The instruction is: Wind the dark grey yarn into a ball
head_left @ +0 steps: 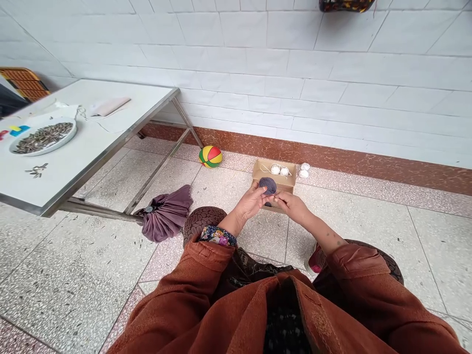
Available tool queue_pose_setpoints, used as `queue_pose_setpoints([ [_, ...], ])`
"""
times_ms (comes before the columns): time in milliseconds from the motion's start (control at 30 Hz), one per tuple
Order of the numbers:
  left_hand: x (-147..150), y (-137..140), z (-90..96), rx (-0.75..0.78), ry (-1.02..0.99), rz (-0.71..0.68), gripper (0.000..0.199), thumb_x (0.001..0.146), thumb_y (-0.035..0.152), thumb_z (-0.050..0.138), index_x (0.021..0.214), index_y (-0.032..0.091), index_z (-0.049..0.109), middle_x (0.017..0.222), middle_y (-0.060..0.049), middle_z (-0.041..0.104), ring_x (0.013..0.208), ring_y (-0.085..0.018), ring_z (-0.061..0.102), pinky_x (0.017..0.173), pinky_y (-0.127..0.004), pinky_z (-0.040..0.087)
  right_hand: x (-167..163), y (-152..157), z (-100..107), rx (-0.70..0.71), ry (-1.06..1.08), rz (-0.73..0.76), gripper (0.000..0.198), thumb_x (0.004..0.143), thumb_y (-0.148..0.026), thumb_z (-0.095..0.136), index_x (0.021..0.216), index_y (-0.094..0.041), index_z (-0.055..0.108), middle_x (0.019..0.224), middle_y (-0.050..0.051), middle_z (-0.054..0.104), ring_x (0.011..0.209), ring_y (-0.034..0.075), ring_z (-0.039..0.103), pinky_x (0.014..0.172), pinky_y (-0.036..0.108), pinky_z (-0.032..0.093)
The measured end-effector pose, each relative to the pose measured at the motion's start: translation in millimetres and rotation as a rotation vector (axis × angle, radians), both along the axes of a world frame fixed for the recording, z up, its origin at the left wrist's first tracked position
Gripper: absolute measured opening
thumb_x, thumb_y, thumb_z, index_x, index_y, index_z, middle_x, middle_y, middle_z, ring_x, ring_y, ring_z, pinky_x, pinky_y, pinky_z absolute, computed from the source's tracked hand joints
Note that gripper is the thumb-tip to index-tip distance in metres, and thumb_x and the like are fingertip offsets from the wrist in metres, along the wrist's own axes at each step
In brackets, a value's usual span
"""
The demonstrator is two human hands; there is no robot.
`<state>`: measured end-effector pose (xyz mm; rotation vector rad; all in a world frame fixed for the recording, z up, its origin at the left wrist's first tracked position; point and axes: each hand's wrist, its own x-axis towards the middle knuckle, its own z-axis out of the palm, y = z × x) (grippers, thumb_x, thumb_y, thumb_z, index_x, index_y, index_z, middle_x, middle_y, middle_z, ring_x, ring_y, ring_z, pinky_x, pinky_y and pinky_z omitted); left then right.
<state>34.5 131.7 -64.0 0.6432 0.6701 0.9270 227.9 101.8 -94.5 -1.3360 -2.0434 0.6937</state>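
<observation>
A dark grey-purple ball of yarn point(268, 186) rests in my left hand point(253, 200), the thumb and fingers closed around its lower side. My right hand point(291, 205) is closed in a pinch just right of the ball's lower edge, where a thin strand of the yarn seems to run between the fingertips. Both hands are over the near part of an open cardboard box point(258, 168) on the floor. Inside the box lie two small white balls of yarn point(279, 169) with a loose white strand. Something dark in the box is partly hidden below my hands.
Beside the box are more white balls of yarn point(304, 170). A coloured ball point(210, 157) lies near the wall. To the left, a purple cloth bundle point(167, 212) touches the leg of a metal-edged table point(92, 147); a plate of seeds point(44, 138) stands on it.
</observation>
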Motion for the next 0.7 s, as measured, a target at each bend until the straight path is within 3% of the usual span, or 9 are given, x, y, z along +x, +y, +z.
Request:
queue_pose_setpoints([
  [133,-2,1,-6.2,0.034,0.125,-0.010,0.045,0.078,0.027,0.077,0.117,0.019,0.057,0.113,-0.006,0.069,0.089,-0.013,0.068,0.082,-0.029,0.049,2,-4,13,0.052,0.008,0.023,0.019,0.100,-0.029,0.051,0.092,-0.023,0.067,0.091,0.006,0.071,0.085,0.021,0.066,0.078,0.033,0.051],
  [367,-1,0,-9.6,0.058,0.168,-0.102,0.048,0.076,0.030,0.077,0.118,0.018,0.057,0.111,-0.008,0.068,0.086,-0.015,0.068,0.076,-0.027,0.046,10,-3,30,0.128,0.043,0.045,0.021,0.101,-0.032,0.052,0.091,-0.023,0.069,0.087,0.006,0.071,0.084,0.022,0.066,0.079,0.034,0.051],
  [567,6,-7,-12.0,0.016,0.174,-0.273,0.041,0.076,0.028,0.076,0.113,0.017,0.063,0.095,-0.004,0.068,0.079,-0.012,0.062,0.073,-0.025,0.042,13,3,32,0.134,0.047,0.046,0.022,0.100,-0.040,0.057,0.090,-0.025,0.070,0.088,0.005,0.070,0.084,0.022,0.066,0.077,0.033,0.050],
  [700,8,-12,-10.0,-0.022,0.134,-0.406,0.041,0.074,0.025,0.074,0.114,0.018,0.064,0.098,-0.005,0.067,0.081,-0.013,0.062,0.074,-0.026,0.045,12,11,30,0.090,0.165,-0.028,0.023,0.097,-0.043,0.059,0.088,-0.024,0.068,0.086,0.005,0.069,0.082,0.021,0.064,0.077,0.034,0.050],
])
